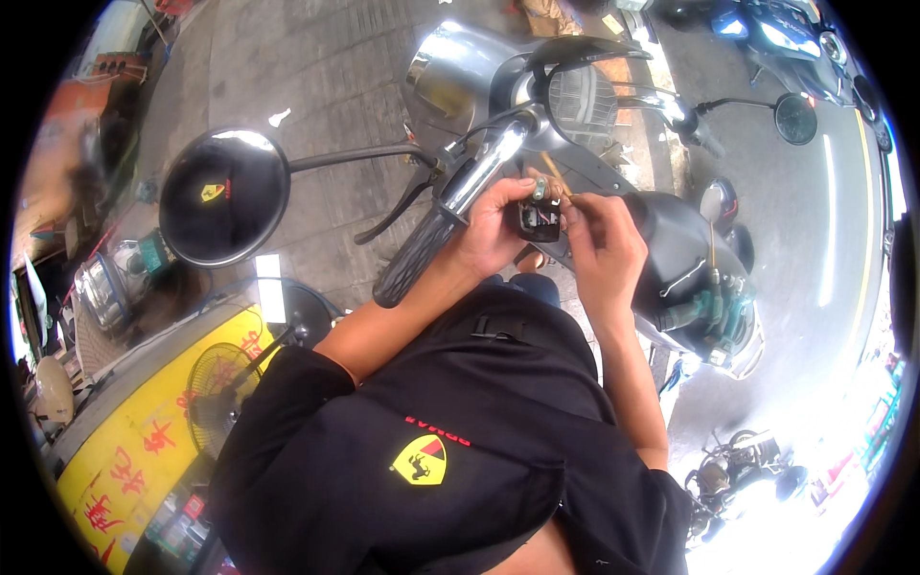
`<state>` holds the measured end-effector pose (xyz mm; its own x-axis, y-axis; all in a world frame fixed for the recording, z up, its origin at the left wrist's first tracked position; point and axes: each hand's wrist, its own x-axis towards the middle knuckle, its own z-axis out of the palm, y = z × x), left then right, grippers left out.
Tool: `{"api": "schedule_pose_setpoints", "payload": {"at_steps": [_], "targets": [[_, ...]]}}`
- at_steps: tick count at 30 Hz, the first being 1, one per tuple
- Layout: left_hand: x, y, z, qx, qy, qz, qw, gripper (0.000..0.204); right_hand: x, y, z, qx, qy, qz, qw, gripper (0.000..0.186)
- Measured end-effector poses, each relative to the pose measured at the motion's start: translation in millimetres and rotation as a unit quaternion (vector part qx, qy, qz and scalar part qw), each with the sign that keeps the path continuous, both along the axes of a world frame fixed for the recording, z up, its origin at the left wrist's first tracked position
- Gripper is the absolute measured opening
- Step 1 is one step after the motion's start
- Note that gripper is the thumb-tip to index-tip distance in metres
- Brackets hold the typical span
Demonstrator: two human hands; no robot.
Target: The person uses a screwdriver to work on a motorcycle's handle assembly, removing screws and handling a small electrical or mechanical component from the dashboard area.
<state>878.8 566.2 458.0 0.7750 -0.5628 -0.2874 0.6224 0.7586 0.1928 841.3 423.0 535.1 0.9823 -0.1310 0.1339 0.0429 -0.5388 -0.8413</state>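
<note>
My left hand [491, 233] is closed round a small black open-backed housing [539, 221], with metal and reddish bits showing inside it. A greenish piece [540, 188] sits at my left thumb, above the housing. My right hand [610, 247] has its fingers pinched together at the housing's right edge; what they hold is too small to make out. Just beyond both hands is the scooter's handlebar, with a black ribbed grip [422, 251] and a chrome sleeve [492, 165]. A thin tan rod [554, 173] slants down toward my fingers.
A round mirror [224, 196] on a stalk and a brake lever [391, 217] stick out left. Teal power tools [714, 311] lie on the dark scooter body at right. A yellow sign [158, 431] and a fan [218, 393] stand lower left. Another scooter [781, 38] is parked far right.
</note>
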Motion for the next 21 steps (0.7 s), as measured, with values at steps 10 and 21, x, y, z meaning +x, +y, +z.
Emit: {"api": "schedule_pose_setpoints", "payload": {"at_steps": [10,21], "targets": [[-0.1,-2.2,-2.8,-0.023,-0.016,0.015,0.999,0.026,-9.0,1.7,-8.2,-0.029,-0.042,0.009,0.999,0.020],[-1.2,-2.5,0.5,-0.041,-0.016,0.010,0.999,0.020,-25.9,-12.5,-4.9,-0.015,-0.052,0.021,0.998,0.017]]}}
